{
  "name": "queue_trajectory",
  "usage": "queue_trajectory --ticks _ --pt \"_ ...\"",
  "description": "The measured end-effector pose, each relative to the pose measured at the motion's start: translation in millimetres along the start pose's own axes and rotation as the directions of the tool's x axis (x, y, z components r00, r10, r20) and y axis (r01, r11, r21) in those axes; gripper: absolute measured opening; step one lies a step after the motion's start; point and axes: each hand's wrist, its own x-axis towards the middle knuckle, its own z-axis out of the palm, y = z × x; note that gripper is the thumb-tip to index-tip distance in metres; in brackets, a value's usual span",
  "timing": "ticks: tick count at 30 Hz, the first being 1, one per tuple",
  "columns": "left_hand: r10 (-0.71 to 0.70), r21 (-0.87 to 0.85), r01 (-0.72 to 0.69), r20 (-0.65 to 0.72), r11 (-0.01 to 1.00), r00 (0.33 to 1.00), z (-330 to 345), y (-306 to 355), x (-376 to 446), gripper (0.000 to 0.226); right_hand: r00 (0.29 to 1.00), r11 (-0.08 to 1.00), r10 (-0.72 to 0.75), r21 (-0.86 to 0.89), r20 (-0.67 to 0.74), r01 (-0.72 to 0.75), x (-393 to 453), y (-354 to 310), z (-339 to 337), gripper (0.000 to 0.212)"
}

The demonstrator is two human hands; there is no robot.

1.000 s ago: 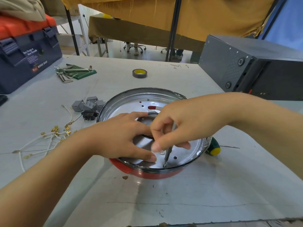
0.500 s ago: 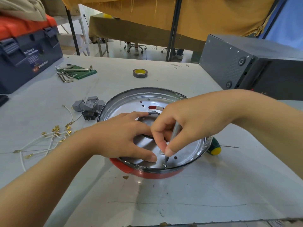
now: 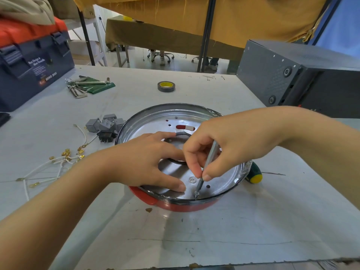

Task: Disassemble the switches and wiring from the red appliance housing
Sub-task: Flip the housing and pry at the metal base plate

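The red appliance housing point(image 3: 181, 206) lies on the table with its shiny metal plate point(image 3: 155, 121) facing up. My left hand point(image 3: 148, 162) rests flat on the plate, fingers spread, thumb near the front rim. My right hand point(image 3: 220, 145) pinches the thin metal shaft of a screwdriver point(image 3: 206, 166), whose tip sits on a screw point(image 3: 196, 195) at the plate's near edge. Grey switches and a black socket point(image 3: 105, 127) lie left of the housing. White wires with brass terminals point(image 3: 58, 162) lie further left.
A green-yellow screwdriver handle point(image 3: 254, 173) pokes out behind the housing on the right. A tape roll point(image 3: 166, 86) and hex keys on a green pouch point(image 3: 87, 85) sit at the back. A blue toolbox point(image 3: 29, 69) stands far left, a dark metal case point(image 3: 292, 78) far right.
My right hand's fingers have shifted on the screwdriver shaft, so more of it shows; the tip stays on the same screw. My left hand has not moved.
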Motion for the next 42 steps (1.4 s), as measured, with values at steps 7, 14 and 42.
queue_trajectory --ticks 7,14,42 --pt "0.109 0.061 -0.106 -0.056 0.993 0.992 -1.5 2.5 3.1 0.035 0.997 0.993 0.070 0.092 -0.014 -0.068 2.1 -2.1 5.0 0.021" --pt "0.081 0.053 -0.075 -0.106 0.996 0.991 -4.3 6.0 -1.3 0.048 0.999 1.000 0.022 0.012 -0.044 -0.021 -5.2 -2.3 3.4 0.005" --pt "-0.012 -0.470 0.091 0.169 0.878 0.986 -2.7 30.4 2.9 0.021 0.997 0.992 0.052 0.118 -0.062 -0.045 -6.3 0.6 7.2 0.006"
